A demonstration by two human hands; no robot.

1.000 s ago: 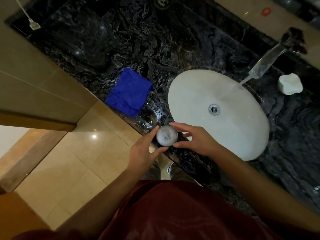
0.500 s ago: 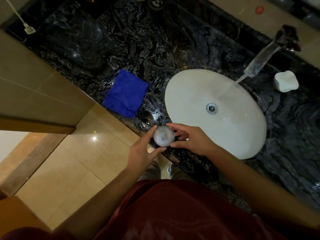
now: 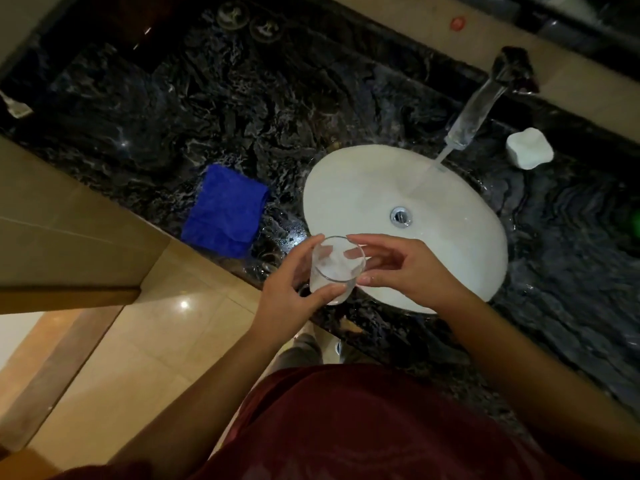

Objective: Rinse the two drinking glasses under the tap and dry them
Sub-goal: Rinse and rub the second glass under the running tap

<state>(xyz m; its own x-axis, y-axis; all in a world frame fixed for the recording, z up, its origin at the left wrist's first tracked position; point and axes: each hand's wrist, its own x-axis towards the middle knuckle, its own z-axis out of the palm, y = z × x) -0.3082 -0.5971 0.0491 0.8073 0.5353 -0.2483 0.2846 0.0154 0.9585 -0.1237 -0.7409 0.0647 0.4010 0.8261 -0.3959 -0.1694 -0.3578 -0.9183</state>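
Note:
A clear drinking glass [image 3: 334, 271] with a cloudy inside is held above the counter's front edge, at the left rim of the white basin [image 3: 349, 168]. My left hand [image 3: 291, 299] grips its side, thumb on the far wall and fingers curled under. My right hand [image 3: 405, 268] pinches its rim, index finger on the far edge and thumb on the near side. The second glass [image 3: 273, 258] stands on the dark counter just behind my left hand, dim and partly hidden. The tap [image 3: 481, 112] runs water into the basin.
A folded blue cloth [image 3: 225, 209] lies on the black marble counter [image 3: 242, 98] left of the basin. A white soap dish [image 3: 530, 152] sits right of the tap. Two suction-cup items [image 3: 249, 22] sit at the counter's back edge. The beige tiled floor [image 3: 138, 341] lies lower left.
Both hands have raised the glass toward the camera and tipped it, so its side wall now shows. The water keeps running.

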